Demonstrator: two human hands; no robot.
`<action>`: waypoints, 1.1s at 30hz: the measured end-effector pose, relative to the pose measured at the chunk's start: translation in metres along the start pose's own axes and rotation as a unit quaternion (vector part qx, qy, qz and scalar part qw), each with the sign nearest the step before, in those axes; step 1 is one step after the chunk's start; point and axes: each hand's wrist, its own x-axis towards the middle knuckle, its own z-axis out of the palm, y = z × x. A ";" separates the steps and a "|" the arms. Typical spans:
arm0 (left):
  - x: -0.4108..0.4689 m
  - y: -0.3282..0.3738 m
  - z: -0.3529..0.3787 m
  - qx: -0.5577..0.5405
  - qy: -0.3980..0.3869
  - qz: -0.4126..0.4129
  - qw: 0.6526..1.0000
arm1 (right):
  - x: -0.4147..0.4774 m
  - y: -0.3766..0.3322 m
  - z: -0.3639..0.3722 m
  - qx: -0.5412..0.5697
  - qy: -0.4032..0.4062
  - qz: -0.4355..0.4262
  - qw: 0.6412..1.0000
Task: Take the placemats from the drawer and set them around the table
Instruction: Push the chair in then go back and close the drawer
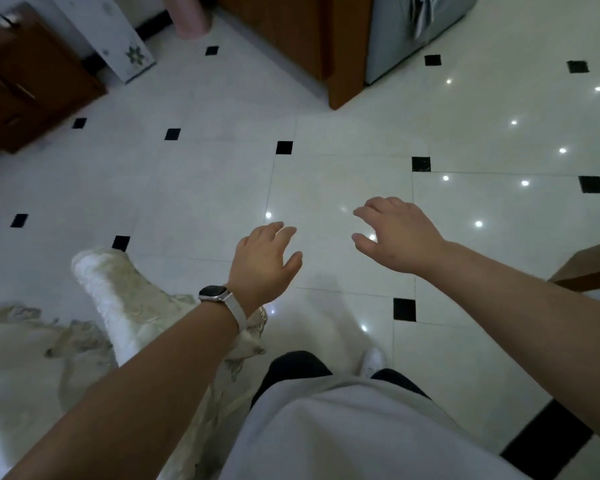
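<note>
My left hand [262, 261] and right hand [399, 233] hang loose-fingered, empty; stepping forward, I might snag the cloth [118, 296] near left.

here's the left wrist, and there's a smartwatch [214, 293] on it: dark rounded-square face, pale silvery case. its strap [238, 315] is white and wraps close round the wrist. the left hand [262, 263] itself is bare, and so is the right hand [400, 233]; both forearms run bare right out to the edges of view. down the middle, a loose light grey top [326, 431], plain smooth fabric with a rounded hem. under that hem, dark trousers [291, 370], black or close to it, on both legs. and poking out between them, one white shoe [373, 362], toe only, its details too blurred to tell.
</note>
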 end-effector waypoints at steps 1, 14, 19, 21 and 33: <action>0.007 -0.005 -0.003 0.001 0.008 -0.009 1.000 | 0.014 0.000 -0.003 -0.001 0.000 -0.012 1.000; 0.132 -0.176 -0.028 -0.040 0.070 -0.126 0.989 | 0.256 -0.070 -0.018 -0.050 -0.038 -0.103 0.993; 0.177 -0.272 -0.070 -0.033 0.098 -0.155 0.982 | 0.352 -0.107 -0.043 -0.069 -0.028 -0.122 0.990; 0.194 -0.305 -0.087 -0.026 0.106 -0.167 0.980 | 0.388 -0.124 -0.051 -0.069 -0.014 -0.134 0.989; 0.266 -0.371 -0.122 -0.027 0.104 -0.226 0.968 | 0.549 -0.169 -0.049 -0.063 -0.046 -0.228 0.970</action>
